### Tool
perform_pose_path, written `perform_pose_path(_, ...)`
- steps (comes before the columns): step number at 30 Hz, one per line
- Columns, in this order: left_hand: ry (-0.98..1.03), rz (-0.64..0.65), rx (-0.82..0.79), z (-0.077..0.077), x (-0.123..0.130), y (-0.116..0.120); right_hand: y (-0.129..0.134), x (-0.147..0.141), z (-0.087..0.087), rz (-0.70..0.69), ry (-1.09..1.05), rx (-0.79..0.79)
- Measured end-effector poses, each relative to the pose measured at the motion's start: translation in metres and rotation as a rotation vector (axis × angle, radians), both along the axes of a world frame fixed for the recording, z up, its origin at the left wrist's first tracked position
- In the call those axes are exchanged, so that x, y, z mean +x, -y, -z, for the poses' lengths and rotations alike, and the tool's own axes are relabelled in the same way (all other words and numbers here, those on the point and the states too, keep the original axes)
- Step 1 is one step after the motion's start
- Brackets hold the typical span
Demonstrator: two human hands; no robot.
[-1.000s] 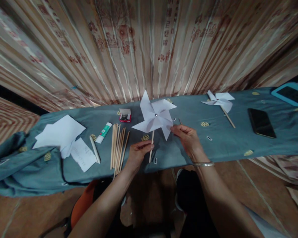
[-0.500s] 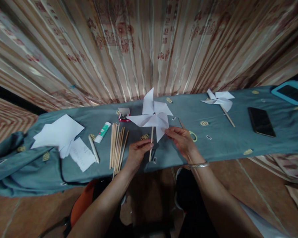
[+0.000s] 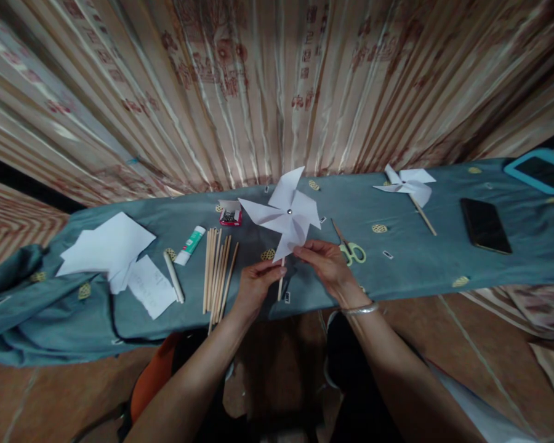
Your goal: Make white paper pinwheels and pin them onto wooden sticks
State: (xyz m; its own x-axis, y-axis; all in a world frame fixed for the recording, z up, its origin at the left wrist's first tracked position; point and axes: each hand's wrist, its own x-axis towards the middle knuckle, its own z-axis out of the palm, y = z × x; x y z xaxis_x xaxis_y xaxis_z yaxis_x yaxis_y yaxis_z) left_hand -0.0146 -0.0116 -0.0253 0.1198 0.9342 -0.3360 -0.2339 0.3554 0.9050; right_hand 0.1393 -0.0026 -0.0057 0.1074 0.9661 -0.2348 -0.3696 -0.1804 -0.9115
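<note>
A white paper pinwheel (image 3: 300,215) with a silver pin at its centre stands above the table on a thin wooden stick (image 3: 281,288). My left hand (image 3: 255,284) is closed, pinching that stick between thumb and fingers just below the blades. With thumb and fingers together, my right hand (image 3: 325,264) grips the edge of the lowest blade. Just right of my right hand lie scissors (image 3: 353,252) with pale green handles. Left of my left hand is a row of loose wooden sticks (image 3: 218,271).
A second pinwheel (image 3: 409,184), a black phone (image 3: 484,225) and a blue-framed tablet (image 3: 542,171) lie to the right. Leftward are a red box of pins (image 3: 231,215), a glue stick (image 3: 191,245), a white rod (image 3: 173,277) and white paper sheets (image 3: 106,246). A curtain (image 3: 268,92) hangs behind.
The pinwheel's blades have turned clockwise, and the lowest blade has swung left. My right hand has moved left with it, uncovering more of the scissors. My left hand stays on the stick.
</note>
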Motion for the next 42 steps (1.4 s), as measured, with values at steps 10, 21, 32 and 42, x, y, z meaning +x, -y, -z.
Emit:
perform_pose_path(10, -0.003, -0.035, -0.016, 0.001, -0.003, -0.003, 0.000, 0.012, -0.004, 0.016, 0.252, 0.061)
perform_pose_path(21, 0.023, 0.041, -0.061, -0.001, -0.005, 0.001, -0.011, 0.055, 0.003, 0.369, 0.360, 0.165)
perform_pose_path(32, 0.004, 0.024, -0.040, -0.002, -0.008, 0.000, -0.013, 0.047, 0.008, 0.286, 0.265, 0.114)
perform_pose_path(42, -0.064, -0.033, 0.015, -0.003, -0.008, 0.000, -0.005, 0.031, 0.003, 0.149, 0.115, 0.050)
